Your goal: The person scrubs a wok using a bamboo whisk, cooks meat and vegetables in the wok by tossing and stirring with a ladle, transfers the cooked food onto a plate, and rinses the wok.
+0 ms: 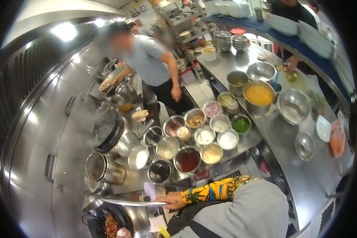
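Observation:
My right hand (171, 200), below a colourful patterned sleeve, is wrapped round the handle of a long metal ladle (127, 202). The ladle's bowl hangs over the upper left rim of a dark wok (92, 224). Chopped reddish-brown food (110, 226) lies in the wok. My left hand (125, 233) is partly cut off at the bottom edge, by the wok's near side; its fingers are closed at something whitish that I cannot make out.
Steel containers of sauces and ingredients, among them a dark red sauce (187, 160), stand beyond my right hand. Tall pots (115, 172) and a steaming second wok (107, 131) line the stove. A co-worker (148, 59) stands farther along; another person's hand (292, 63) is across the counter (281, 166).

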Motion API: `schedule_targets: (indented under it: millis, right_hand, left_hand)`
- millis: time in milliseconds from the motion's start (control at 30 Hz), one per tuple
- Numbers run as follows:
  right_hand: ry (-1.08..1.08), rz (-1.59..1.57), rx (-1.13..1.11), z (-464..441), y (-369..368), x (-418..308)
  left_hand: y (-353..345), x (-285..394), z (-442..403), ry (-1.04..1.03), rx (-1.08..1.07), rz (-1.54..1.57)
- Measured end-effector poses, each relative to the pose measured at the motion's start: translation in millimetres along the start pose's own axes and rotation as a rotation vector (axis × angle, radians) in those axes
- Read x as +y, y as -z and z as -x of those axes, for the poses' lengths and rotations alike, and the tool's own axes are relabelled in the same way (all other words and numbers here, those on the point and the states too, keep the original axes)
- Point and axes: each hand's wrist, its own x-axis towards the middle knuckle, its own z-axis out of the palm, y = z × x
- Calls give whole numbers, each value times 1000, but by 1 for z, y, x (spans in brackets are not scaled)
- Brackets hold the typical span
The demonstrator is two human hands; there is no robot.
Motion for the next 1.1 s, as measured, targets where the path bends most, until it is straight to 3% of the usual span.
schedule_targets:
  millis: [133, 167, 200, 233, 500, 767, 800, 833, 900, 1000, 1067, 1100]
  right_hand:
    - [-102, 23, 128, 54, -32, -56]
    - [-170, -5, 132, 70, -44, -63]
    - [-234, -34, 138, 87, -54, -69]
    - [-297, -62, 146, 103, -61, -77]
    - [-370, 89, 383, 210, -82, -162]
    - [-427, 101, 538, 293, -79, -191]
    - [-453, 77, 549, 306, -77, -196]
    - [-479, 54, 559, 319, -74, -200]
    - [-554, -47, 558, 338, -61, -231]
    - [-525, 11, 637, 376, -58, -233]
    - [-575, -79, 620, 390, -50, -248]
    - [-651, -165, 612, 395, -45, -258]
  left_hand:
    - [-17, -25, -10, -152, 75, 46]
    - [-19, -24, -13, 22, 28, 730]
    - [-12, -19, 5, -205, 264, 53]
    - [-5, -20, 10, -200, 247, -29]
    - [28, -35, 43, -221, 114, -53]
    - [100, -1, 137, -308, -62, 325]
    - [85, -24, 137, -194, -116, 494]
    - [103, 4, 171, -170, -24, 426]
    - [124, -8, 183, -281, -573, 612]
    - [134, -7, 261, 282, -586, 1110]
    - [179, 66, 332, 472, -574, 1283]
    - [200, 98, 363, 457, -590, 1295]
